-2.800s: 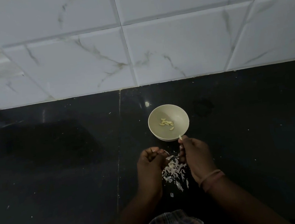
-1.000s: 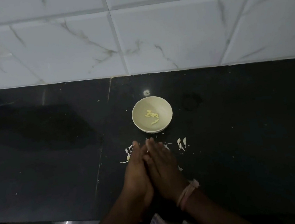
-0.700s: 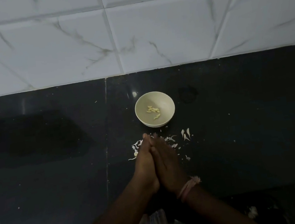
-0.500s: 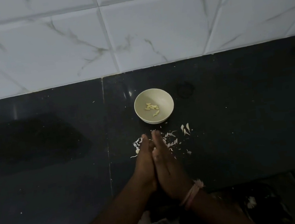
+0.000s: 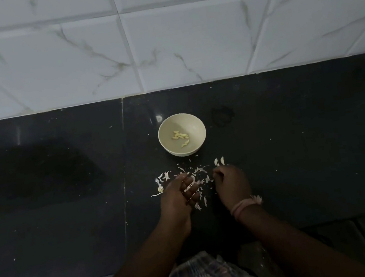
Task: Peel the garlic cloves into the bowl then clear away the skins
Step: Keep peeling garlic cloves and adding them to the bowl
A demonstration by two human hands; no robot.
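The garlic skins (image 5: 195, 178) were thin, pale, papery flakes scattered on the black bench (image 5: 293, 147), in a loose band just in front of the bowl (image 5: 182, 134) and between the two hands. The cream bowl stood upright on the bench near the tiled wall (image 5: 166, 48), with a few small yellowish peeled cloves (image 5: 181, 137) lying in its bottom.

The left hand (image 5: 178, 197) lay on the bench with its palm turned inward and fingers loosely spread and bent; a few skins clung to or lay against its fingers, but it gripped nothing firmly. The right hand (image 5: 232, 184) rested knuckles-up just right of the skins, its fingers curled under; whether it held any skin could not be told. A pinkish thread band (image 5: 242, 207) circled the right wrist.

Half a second earlier the two hands had been pressed together palm to palm over the skins; they had since parted, with the flakes lying exposed between them. The bowl had not moved.
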